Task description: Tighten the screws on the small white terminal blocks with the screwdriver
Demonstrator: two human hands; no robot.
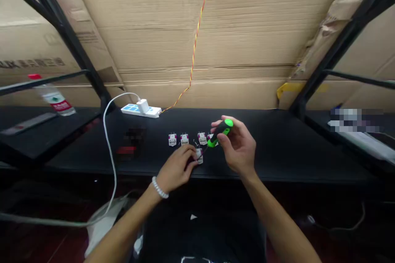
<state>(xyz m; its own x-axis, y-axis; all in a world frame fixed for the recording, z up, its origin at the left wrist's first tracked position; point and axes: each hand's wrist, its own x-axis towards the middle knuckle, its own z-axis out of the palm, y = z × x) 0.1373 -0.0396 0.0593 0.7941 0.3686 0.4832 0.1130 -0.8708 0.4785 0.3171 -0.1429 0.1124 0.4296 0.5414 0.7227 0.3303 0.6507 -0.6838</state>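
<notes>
My right hand (242, 148) is closed around the black and green handle of a screwdriver (220, 132), which leans down to the left. Its thin shaft runs to a small white and purple plug-like part (200, 157) near the table's front edge. My left hand (177, 166), with a pale beaded bracelet on the wrist, pinches that part from the left. Behind it stand similar white and purple parts with short prongs (172, 139), several in a row. One of them is partly covered by the screwdriver. Tiny loose pieces, perhaps screws, lie between them.
A white power strip (151, 111) with a plugged-in charger sits at the back left, and its white cable (109, 144) loops down over the edge. Black metal frames (321, 49) flank the black table (277, 152). A water bottle (58, 100) is at far left, against cardboard.
</notes>
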